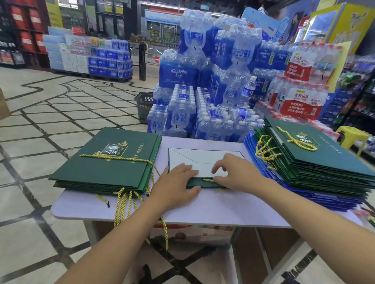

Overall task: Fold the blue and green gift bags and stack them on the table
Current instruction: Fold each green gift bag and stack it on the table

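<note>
The left hand (173, 186) and right hand (238, 171) are covering the near edge of the middle bag (204, 158); green bags (326, 156) are hiding most of the blue bags (250, 144).

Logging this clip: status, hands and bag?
Left hand, right hand pressing green bag on table. Green stack left, green-on-blue stack right. Nothing blocking.

The green gift bag (201, 159) before me lies flat mid-table (207, 209), white bottom panel facing up. At my left sits a neat stack of folded green bags (110, 169), gold cord handles (120, 203) dangling; at my right, more green bags (326, 162) top a blue pile (328, 200)
</note>
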